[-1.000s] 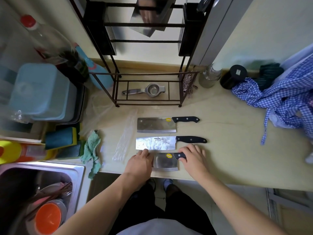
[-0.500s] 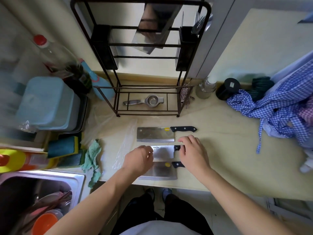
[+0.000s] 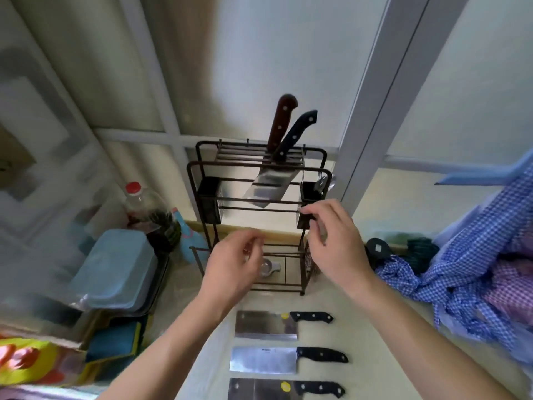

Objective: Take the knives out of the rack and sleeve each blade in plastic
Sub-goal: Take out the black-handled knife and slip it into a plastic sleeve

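A dark wire rack (image 3: 199, 180) stands at the back of the counter. Two knives stick up from its top, one with a brown handle (image 3: 281, 122), one with a black handle (image 3: 297, 131); a wide blade (image 3: 268, 187) hangs inside. Three cleavers lie in a row on the counter: far (image 3: 265, 326), middle (image 3: 264, 360), near (image 3: 253, 388). My left hand (image 3: 233, 267) and my right hand (image 3: 334, 243) are raised in front of the rack, fingers loosely curled, holding nothing. The right fingertips are near the rack's right side.
A red-capped bottle (image 3: 144, 206) and a light blue lidded tub (image 3: 115, 269) stand left of the rack. Sponges (image 3: 115, 342) lie near the left edge. Blue checked cloth (image 3: 476, 269) is heaped at right, beside a black lid (image 3: 377, 249). A metal strainer (image 3: 269, 267) lies on the rack's bottom shelf.
Both hands left the cleavers on the counter and rose toward the rack. The view tilted upward, so the rack's top and its two knives now show.
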